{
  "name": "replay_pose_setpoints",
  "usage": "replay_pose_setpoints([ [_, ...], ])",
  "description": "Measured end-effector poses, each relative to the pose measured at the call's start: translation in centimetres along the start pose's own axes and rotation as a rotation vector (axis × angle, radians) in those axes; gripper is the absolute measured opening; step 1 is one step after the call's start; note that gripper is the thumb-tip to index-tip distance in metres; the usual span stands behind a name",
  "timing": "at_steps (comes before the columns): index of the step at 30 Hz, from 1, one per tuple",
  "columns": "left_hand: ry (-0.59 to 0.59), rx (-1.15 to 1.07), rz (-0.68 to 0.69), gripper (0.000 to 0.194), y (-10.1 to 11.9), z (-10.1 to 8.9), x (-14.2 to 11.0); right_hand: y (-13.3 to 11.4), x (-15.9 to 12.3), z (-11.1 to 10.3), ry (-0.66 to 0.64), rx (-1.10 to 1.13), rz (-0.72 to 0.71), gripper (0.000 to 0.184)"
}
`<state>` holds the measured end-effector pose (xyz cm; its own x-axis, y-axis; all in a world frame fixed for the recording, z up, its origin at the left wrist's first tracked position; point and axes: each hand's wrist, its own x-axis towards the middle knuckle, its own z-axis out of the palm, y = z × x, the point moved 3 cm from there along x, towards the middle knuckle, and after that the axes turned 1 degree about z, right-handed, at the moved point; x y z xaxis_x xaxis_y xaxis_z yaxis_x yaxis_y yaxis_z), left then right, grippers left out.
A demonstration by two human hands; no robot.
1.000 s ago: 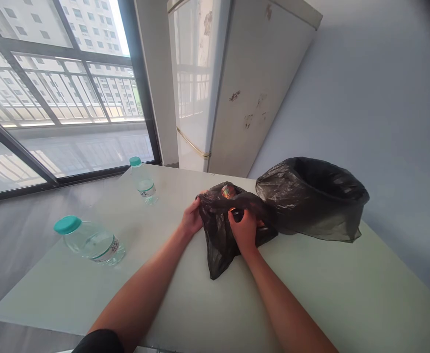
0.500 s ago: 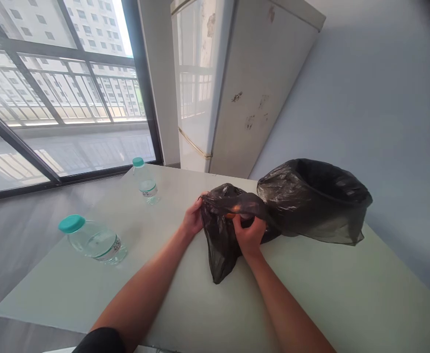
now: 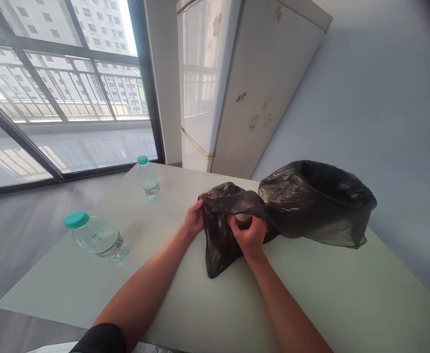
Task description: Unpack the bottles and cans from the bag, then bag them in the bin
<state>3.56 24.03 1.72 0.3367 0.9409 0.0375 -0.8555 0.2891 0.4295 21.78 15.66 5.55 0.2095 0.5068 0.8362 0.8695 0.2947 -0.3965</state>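
A thin black plastic bag [image 3: 218, 245] lies on the table, its mouth facing me. My left hand [image 3: 194, 218] pinches the bag's left rim. At the bag's mouth, my right hand [image 3: 250, 234] has thumb and fingers closed around a small red object with a pale round top [image 3: 243, 221]. Most of that object is hidden by the hand and the bag, so I cannot tell its kind. Touching this bag on the right, a second black plastic bag [image 3: 310, 206] stands with its mouth wide apart.
Two clear bottles with teal caps stand on the left of the pale table [image 3: 185, 304]: a near bottle [image 3: 99, 240] and a farther bottle [image 3: 149, 184]. A worn white fridge [image 3: 251, 88] is behind the table, beside a window [image 3: 83, 93]. A wall runs along the right.
The red object with the pale top now shows in my right hand, where an orange patch showed before. My left hand stays on the rim. The view has shifted slightly.
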Motion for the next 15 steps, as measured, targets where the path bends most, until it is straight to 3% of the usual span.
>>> replay_pose_setpoints([
  [4, 0.001, 0.003, -0.011, 0.028, -0.1, 0.0, 0.0, -0.6, 0.5, 0.4, -0.074, 0.045, 0.024, 0.038],
  [8, -0.054, 0.018, 0.019, 0.031, 0.1, 0.4, -0.1, -0.4, 0.5, 0.9, -0.128, 0.134, 0.169, 0.041],
  [12, -0.057, 0.047, 0.022, 0.028, 0.2, 0.7, -0.2, 0.3, -0.1, 1.8, -0.212, 0.301, 0.306, 0.030],
  [15, -0.060, 0.060, 0.019, 0.028, 0.2, 0.7, -0.2, 0.9, -0.5, 2.3, -0.199, 0.391, 0.379, 0.027],
])
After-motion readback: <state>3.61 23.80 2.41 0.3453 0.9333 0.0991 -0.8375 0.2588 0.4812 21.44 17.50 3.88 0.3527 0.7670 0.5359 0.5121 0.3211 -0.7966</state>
